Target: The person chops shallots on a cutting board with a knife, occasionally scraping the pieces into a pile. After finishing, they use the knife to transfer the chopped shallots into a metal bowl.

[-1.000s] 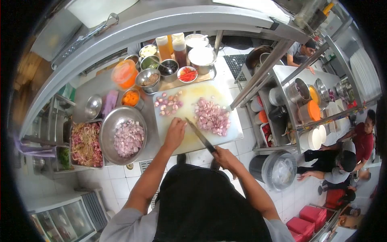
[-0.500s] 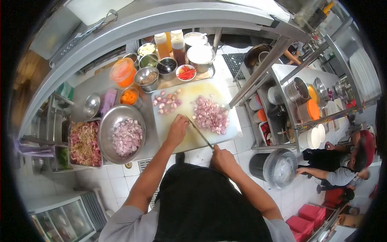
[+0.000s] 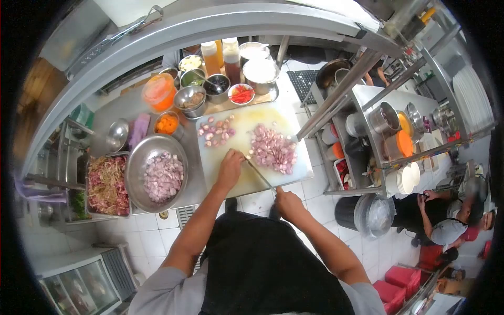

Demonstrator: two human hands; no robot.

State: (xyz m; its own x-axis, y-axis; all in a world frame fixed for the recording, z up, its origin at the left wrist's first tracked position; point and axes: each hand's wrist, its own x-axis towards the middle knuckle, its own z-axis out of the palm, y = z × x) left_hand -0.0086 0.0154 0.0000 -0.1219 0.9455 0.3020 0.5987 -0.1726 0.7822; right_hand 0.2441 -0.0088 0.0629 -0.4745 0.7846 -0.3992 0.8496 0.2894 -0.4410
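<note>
My right hand (image 3: 289,203) is closed around the handle of a knife (image 3: 261,176), whose blade points up and left over the white cutting board (image 3: 241,186). At the blade's tip, my left hand (image 3: 230,167) has its fingers pinched together on the board. They press on a small shallot, mostly hidden, with a pale bit showing beside the fingertips. A heap of sliced shallots (image 3: 273,149) lies just beyond the blade. Peeled whole shallots (image 3: 216,131) are scattered at the board's upper left.
Left of the board stands a steel bowl (image 3: 135,181) of sliced shallots, beside a tray of reddish, stringy food (image 3: 107,184). Sauce bottles (image 3: 231,60) and a bowl of red peppers (image 3: 241,95) line the back. A metal post (image 3: 336,89) rises at right. Co-workers (image 3: 446,220) stand far right.
Both hands stay almost in place, and the knife has shifted only slightly at my left fingertips. At far right, the co-workers and the black bin have changed position.
</note>
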